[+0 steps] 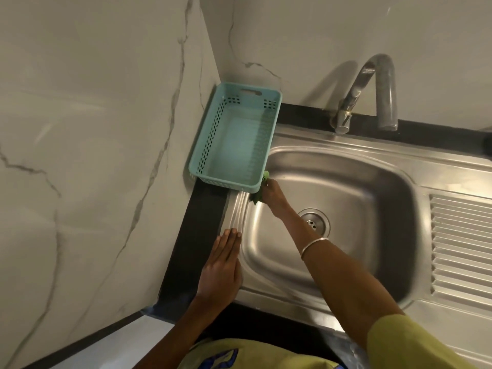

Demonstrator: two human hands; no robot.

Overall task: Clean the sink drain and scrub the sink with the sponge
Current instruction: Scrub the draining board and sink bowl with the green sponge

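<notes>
Scrubbing the far-left corner of the stainless steel sink (346, 182)

Right hand (274, 195) is gripping the green sponge (257, 196) against the rim beside the teal plastic basket (234, 145); left hand (221, 267) is lying flat, fingers straight, on the ridged left edge.

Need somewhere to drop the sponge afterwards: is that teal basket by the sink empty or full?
Empty. The teal basket shows only its bare ribbed floor; the sponge is outside it, in the right hand.

Basket (234, 145) left of sink (346, 182), tap (367, 91) behind, drain (314, 219) inside.
</notes>
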